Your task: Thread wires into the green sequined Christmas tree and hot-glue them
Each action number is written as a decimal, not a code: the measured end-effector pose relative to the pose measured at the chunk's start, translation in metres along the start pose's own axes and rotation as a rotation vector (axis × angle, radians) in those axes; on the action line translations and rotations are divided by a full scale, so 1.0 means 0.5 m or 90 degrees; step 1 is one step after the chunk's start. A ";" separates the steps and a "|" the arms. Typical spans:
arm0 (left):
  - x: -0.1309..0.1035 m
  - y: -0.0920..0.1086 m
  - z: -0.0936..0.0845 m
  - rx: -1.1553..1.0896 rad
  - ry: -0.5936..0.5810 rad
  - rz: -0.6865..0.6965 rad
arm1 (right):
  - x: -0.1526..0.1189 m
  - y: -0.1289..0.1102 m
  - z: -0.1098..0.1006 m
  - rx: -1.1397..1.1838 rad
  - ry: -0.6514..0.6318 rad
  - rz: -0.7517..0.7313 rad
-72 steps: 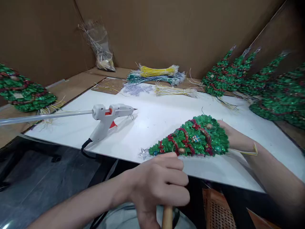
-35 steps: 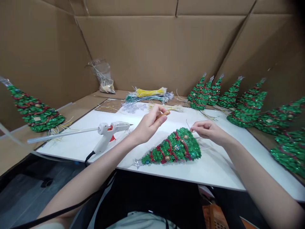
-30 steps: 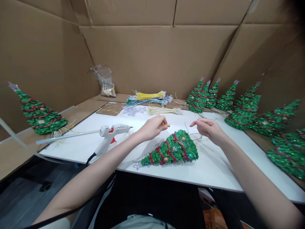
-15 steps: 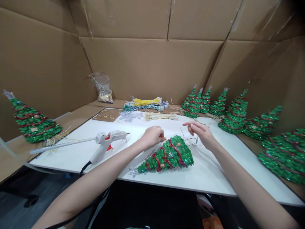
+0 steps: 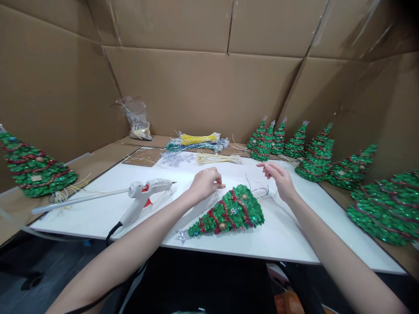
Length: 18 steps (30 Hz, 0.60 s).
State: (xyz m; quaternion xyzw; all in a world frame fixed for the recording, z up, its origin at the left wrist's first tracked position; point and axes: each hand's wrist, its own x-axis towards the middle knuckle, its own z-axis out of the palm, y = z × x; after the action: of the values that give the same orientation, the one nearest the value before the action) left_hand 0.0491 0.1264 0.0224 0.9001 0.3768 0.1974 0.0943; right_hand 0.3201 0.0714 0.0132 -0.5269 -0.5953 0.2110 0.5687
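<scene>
A small green Christmas tree (image 5: pixel 225 213) with red garlands lies on its side on the white board, its clear star (image 5: pixel 182 236) pointing left. Just behind it is my left hand (image 5: pixel 206 183), fingers curled together near the board; whatever they may hold is hidden. My right hand (image 5: pixel 276 179) hovers past the tree's base, index finger stretched to the left and the other fingers bent, with nothing visible in it. Thin dark wires (image 5: pixel 262 192) trail out of the base beside that hand. A white glue gun (image 5: pixel 139 196) with a long glue stick rests left of my left hand.
Several finished-looking trees (image 5: pixel 316 161) stand along the right side, and another tree (image 5: pixel 37 168) stands far left. Yellow and green wire bundles (image 5: pixel 199 140), clear star pieces (image 5: pixel 178 158) and a plastic bag (image 5: pixel 139 120) lie at the back. Cardboard walls (image 5: pixel 196 91) enclose the table.
The view has shifted slightly. My right hand has lifted a little, away from the wires at the tree's base. My left hand stays closed behind the tree, which lies as before.
</scene>
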 end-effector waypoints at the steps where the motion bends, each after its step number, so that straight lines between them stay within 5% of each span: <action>1: -0.001 0.000 -0.004 -0.011 0.012 -0.002 | 0.000 0.002 0.000 -0.006 0.001 -0.003; 12: -0.003 0.001 -0.026 -0.046 0.059 0.010 | 0.037 0.022 -0.007 -0.200 0.024 -0.045; 18: 0.071 0.008 -0.032 0.037 -0.009 0.018 | 0.109 0.012 -0.002 -0.351 -0.005 -0.050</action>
State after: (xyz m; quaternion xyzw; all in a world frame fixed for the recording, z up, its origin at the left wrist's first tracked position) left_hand 0.0676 0.1493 0.0482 0.9090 0.3691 0.1815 0.0683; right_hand 0.3342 0.1204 0.0330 -0.6377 -0.6521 0.0210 0.4094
